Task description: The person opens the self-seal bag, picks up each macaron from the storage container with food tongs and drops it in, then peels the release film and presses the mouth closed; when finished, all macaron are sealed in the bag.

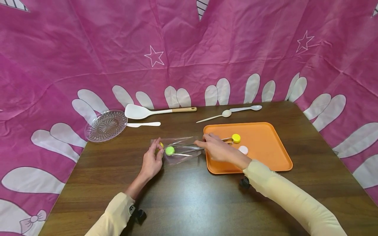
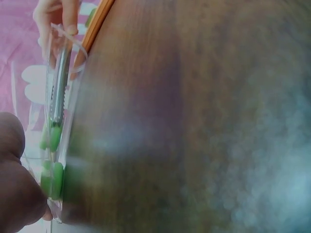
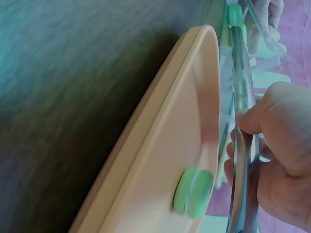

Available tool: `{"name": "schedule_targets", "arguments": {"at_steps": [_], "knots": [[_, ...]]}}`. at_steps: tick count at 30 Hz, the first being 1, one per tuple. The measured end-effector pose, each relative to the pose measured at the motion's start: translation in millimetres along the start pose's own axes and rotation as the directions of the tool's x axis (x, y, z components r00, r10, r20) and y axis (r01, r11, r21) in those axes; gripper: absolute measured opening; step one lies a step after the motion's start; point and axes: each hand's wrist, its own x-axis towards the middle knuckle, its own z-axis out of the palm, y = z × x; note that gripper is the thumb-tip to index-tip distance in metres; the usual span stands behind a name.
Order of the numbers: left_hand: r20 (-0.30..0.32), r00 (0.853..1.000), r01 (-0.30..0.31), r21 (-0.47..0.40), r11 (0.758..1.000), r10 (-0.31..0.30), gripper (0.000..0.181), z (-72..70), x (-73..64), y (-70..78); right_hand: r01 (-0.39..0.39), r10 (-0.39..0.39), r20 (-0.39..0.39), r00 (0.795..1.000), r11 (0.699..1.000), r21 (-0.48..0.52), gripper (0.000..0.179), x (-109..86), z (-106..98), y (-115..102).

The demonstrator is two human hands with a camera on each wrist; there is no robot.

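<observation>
your left hand (image 1: 152, 163) pinches the bag (image 1: 180, 160), right hand (image 1: 220, 150) grips tongs (image 3: 242, 94); head shows two macarons (image 1: 236, 138) on tray (image 1: 271, 152), right wrist one.

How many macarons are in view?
4: yellow macaron and pale pink macaron on the orange tray; green macaron and another yellow macaron, partly hidden by the left hand, in the clear bag.

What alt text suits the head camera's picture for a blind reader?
A person's right hand holds metal tongs reaching to a green macaron inside a clear plastic bag, which the left hand holds. To the right, a yellow macaron and a pale pink macaron lie on an orange tray.
</observation>
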Motion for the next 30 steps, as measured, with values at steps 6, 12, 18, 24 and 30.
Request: {"name": "schedule_targets", "arguments": {"at_steps": [6,12,18,24,30], "knots": [[0.005,1.000,-0.003,0.006,1.000,0.003,0.015,-0.4,-0.1,0.9,-0.015,0.015,0.007,1.000,1.000,-0.005,0.056,7.8,1.3,-6.0],[0.013,1.000,-0.002,0.000,1.000,0.002,0.015,-0.5,0.2,1.7,-0.037,0.037,0.025,0.999,0.999,-0.011,0.058,12.5,1.9,-10.1],[0.009,1.000,-0.008,-0.005,1.000,0.009,0.016,0.8,-0.1,0.5,-0.069,0.069,0.039,0.997,0.998,0.000,0.057,14.7,4.1,-10.9],[0.017,1.000,-0.001,-0.003,1.000,0.001,0.016,0.9,-0.5,1.4,-0.070,0.071,0.043,0.997,0.998,-0.006,0.059,16.2,5.0,-12.7],[0.018,1.000,-0.008,0.001,1.000,0.008,0.016,1.4,-0.9,1.2,-0.068,0.068,0.040,0.997,0.998,-0.006,0.060,15.8,5.7,-13.7]]}}
